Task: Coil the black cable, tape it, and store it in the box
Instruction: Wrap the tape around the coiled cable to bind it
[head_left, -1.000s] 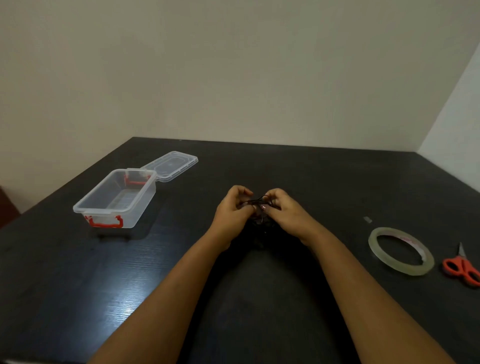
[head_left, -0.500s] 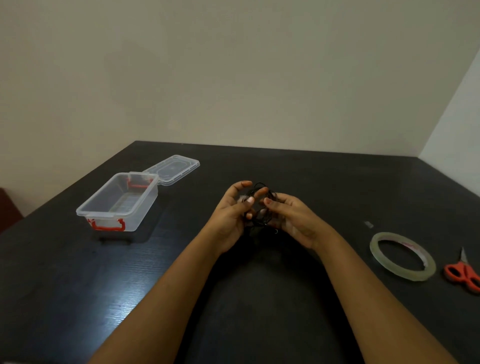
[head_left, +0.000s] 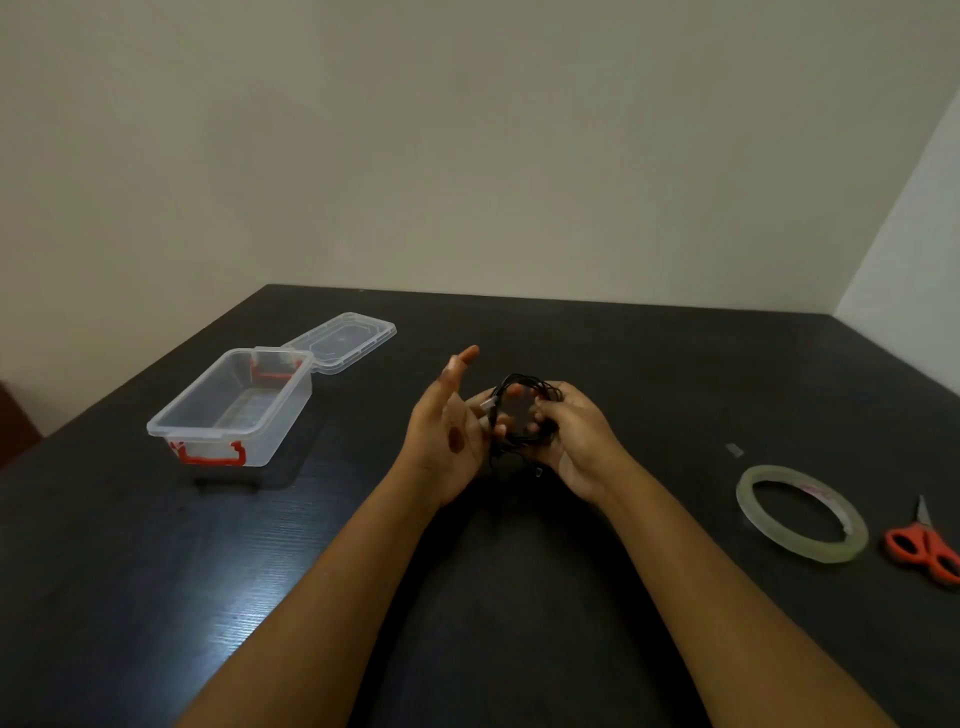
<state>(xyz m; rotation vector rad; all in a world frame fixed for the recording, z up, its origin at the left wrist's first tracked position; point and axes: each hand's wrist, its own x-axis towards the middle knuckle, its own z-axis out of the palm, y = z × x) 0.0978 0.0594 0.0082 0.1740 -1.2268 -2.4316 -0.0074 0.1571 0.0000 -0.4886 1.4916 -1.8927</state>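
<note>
The black cable (head_left: 522, 410) is wound into a small coil, held just above the dark table at its middle. My right hand (head_left: 574, 441) grips the coil from the right side, fingers curled around the loops. My left hand (head_left: 447, 426) is right beside the coil on its left, fingers spread and stretched upward; its lower fingers touch a pale connector at the coil's left edge. The clear plastic box (head_left: 231, 410) with red latches stands open at the left. A roll of clear tape (head_left: 800, 512) lies flat on the right.
The box's clear lid (head_left: 343, 340) lies behind the box, leaning on its far rim. Orange-handled scissors (head_left: 927, 545) lie at the right edge beside the tape. A tiny pale scrap (head_left: 734, 450) sits above the tape roll. Walls border the dark table (head_left: 156, 571) at back and right.
My left hand has opened and its fingers have lifted away from the coil, which now rests mainly in my right hand. The coil has risen slightly and turned more toward me.
</note>
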